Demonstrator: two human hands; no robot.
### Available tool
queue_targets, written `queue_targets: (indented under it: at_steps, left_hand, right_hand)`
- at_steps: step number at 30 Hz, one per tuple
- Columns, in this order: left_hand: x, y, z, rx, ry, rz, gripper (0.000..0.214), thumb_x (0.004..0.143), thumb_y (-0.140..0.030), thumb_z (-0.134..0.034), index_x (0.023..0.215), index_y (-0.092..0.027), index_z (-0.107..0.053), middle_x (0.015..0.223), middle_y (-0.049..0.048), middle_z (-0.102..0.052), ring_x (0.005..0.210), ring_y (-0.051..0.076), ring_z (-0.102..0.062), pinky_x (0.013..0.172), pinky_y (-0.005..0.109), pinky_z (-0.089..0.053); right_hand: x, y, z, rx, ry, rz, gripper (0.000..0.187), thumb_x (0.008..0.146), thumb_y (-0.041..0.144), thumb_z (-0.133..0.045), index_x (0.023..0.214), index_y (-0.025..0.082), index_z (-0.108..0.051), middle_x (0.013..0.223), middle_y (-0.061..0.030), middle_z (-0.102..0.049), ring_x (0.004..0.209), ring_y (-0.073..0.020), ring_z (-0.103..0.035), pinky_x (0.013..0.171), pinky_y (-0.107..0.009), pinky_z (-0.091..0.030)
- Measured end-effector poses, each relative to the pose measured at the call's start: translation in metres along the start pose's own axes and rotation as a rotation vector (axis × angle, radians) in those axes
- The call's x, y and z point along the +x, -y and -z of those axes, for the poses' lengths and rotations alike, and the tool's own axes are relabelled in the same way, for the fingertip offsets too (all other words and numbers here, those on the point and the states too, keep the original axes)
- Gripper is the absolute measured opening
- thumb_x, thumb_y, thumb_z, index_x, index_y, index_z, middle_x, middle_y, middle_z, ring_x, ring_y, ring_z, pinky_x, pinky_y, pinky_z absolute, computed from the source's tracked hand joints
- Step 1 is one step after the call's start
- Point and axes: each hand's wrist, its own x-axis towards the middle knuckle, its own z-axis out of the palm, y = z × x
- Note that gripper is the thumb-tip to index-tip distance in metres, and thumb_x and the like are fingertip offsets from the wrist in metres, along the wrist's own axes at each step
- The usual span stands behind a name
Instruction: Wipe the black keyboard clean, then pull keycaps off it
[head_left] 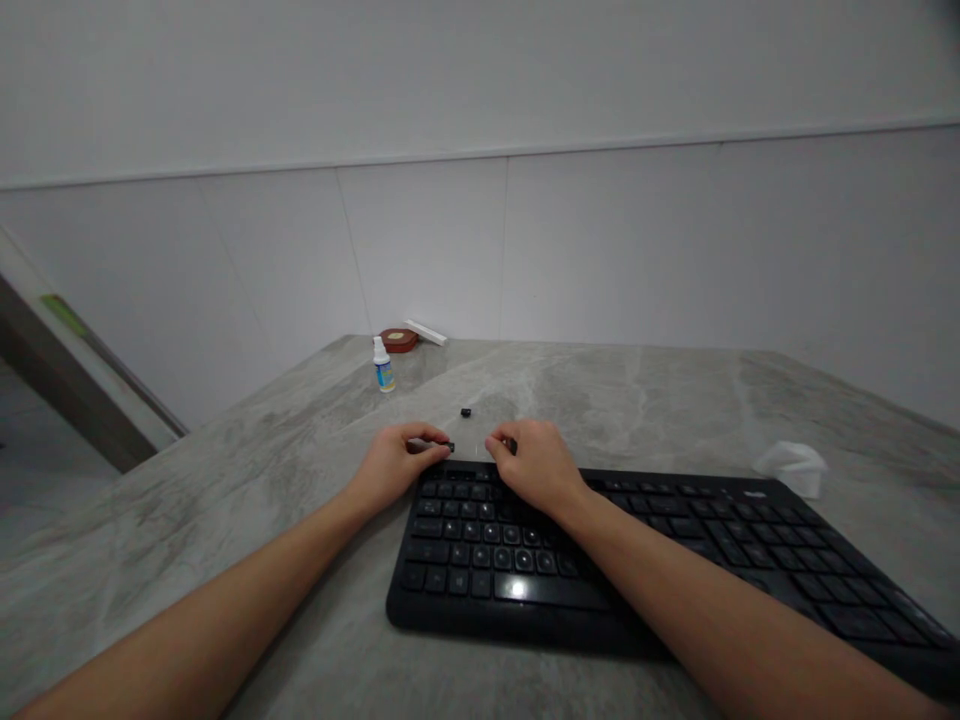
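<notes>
A black keyboard lies on the table, and both hands are at its far edge, towards the left end. My left hand is closed in a pinch on a small black keycap. My right hand reaches over the upper keys with thumb and forefinger together; something dark shows between its fingers, too small to make out. Just beyond the hands a small black piece, perhaps another keycap, sits on the tabletop. My right forearm hides the middle of the keyboard.
A small spray bottle with a white cap stands at the back left of the grey marbled table. Behind it are a reddish-brown box and a white bar. A crumpled white tissue lies right of the hands.
</notes>
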Motion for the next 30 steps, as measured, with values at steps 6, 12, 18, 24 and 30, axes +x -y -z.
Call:
queue_targets:
  at_steps: [6,12,18,24,30]
  left_hand:
    - [0.024,0.012,0.002,0.184,-0.023,-0.078,0.015,0.074,-0.031,-0.072,0.081,-0.019,-0.079,0.09,0.0063,-0.071,0.089,0.025,-0.065,0.084,0.036,-0.048]
    - [0.05,0.01,-0.01,0.329,0.023,-0.237,0.01,0.073,-0.029,-0.078,0.082,-0.026,-0.081,0.093,0.0043,-0.064,0.098,0.025,-0.058,0.096,0.039,-0.042]
    - [0.081,0.011,-0.03,0.377,0.045,-0.357,0.009,0.077,-0.03,-0.078,0.085,-0.027,-0.08,0.111,0.0055,-0.06,0.112,0.028,-0.05,0.105,0.043,-0.036]
    - [0.086,0.025,-0.022,0.369,0.067,-0.338,0.041,0.075,-0.022,-0.078,0.116,-0.025,-0.071,0.114,0.0053,-0.065,0.113,0.027,-0.056,0.103,0.041,-0.04]
    - [0.085,0.023,-0.02,0.399,0.084,-0.364,0.037,0.08,-0.018,-0.072,0.117,-0.022,-0.07,0.116,0.0054,-0.069,0.11,0.025,-0.059,0.1,0.039,-0.043]
  right_hand:
    - [0.0,0.001,0.0,0.028,-0.021,0.005,0.021,0.087,0.021,-0.058,0.077,0.018,-0.077,0.077,-0.0094,-0.075,0.07,-0.0215,-0.066,0.065,-0.031,-0.038]
    - [0.001,0.001,0.0,0.051,-0.054,0.023,0.023,0.086,0.021,-0.058,0.071,0.019,-0.076,0.068,-0.0074,-0.073,0.062,-0.0185,-0.061,0.06,-0.03,-0.034]
    - [0.002,0.0,-0.002,0.076,-0.086,0.025,0.023,0.084,0.02,-0.058,0.068,0.02,-0.075,0.062,-0.0046,-0.07,0.056,-0.0156,-0.056,0.058,-0.029,-0.033]
    - [0.005,-0.005,-0.003,0.146,-0.154,-0.012,0.023,0.083,0.021,-0.059,0.066,0.019,-0.075,0.062,-0.0031,-0.07,0.058,-0.0158,-0.059,0.058,-0.028,-0.034]
    - [0.011,-0.015,0.002,0.229,-0.358,-0.174,0.024,0.084,0.025,-0.058,0.07,0.015,-0.075,0.063,-0.0047,-0.07,0.06,-0.0174,-0.061,0.06,-0.028,-0.037]
